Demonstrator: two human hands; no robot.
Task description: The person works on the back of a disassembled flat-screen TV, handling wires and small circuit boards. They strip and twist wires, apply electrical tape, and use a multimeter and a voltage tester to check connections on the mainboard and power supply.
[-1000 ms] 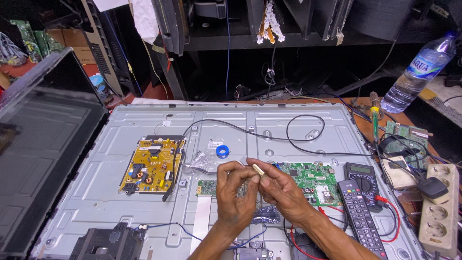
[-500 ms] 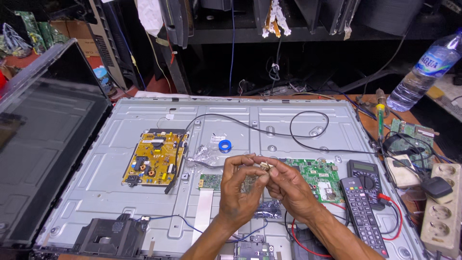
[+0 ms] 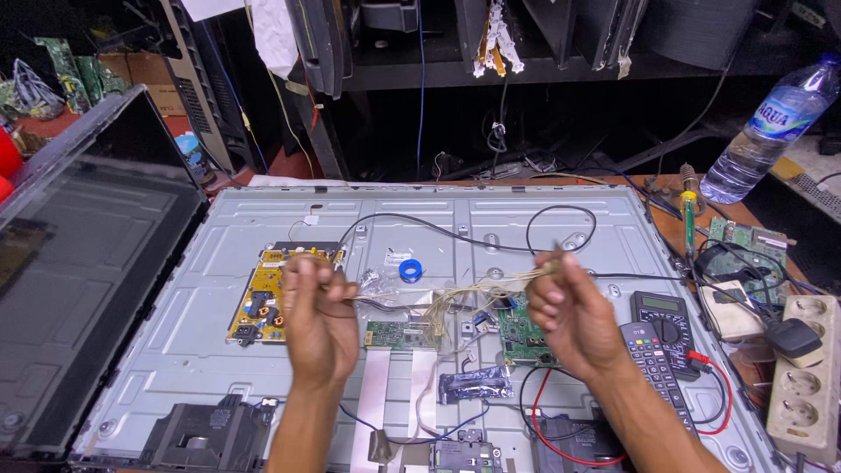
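A grey metal back panel (image 3: 263,219) of a flat screen lies face down across the bench, taking up most of the view; a dark screen (image 3: 79,263) leans at its left edge; on the panel sit a yellow power board (image 3: 267,293) left of centre and a green main board (image 3: 526,333) right of centre, with a smaller green strip board (image 3: 394,335) between them and a blue tape roll (image 3: 410,270) just beyond; a black cable (image 3: 455,235) loops across the far half. Off the right edge stand a clear water bottle (image 3: 762,131), a white power strip (image 3: 810,377), a multimeter (image 3: 661,315) and a remote control (image 3: 655,368). Above the panel's middle the left hand (image 3: 320,320) and right hand (image 3: 569,320) are raised well apart, each closed in a fist on one end of a thin bundle of wires (image 3: 447,293); the bundle is pale, yellowish and frayed-looking, stretched nearly level between the fists, loose strands sagging in the middle; motion blur hides its finer detail.
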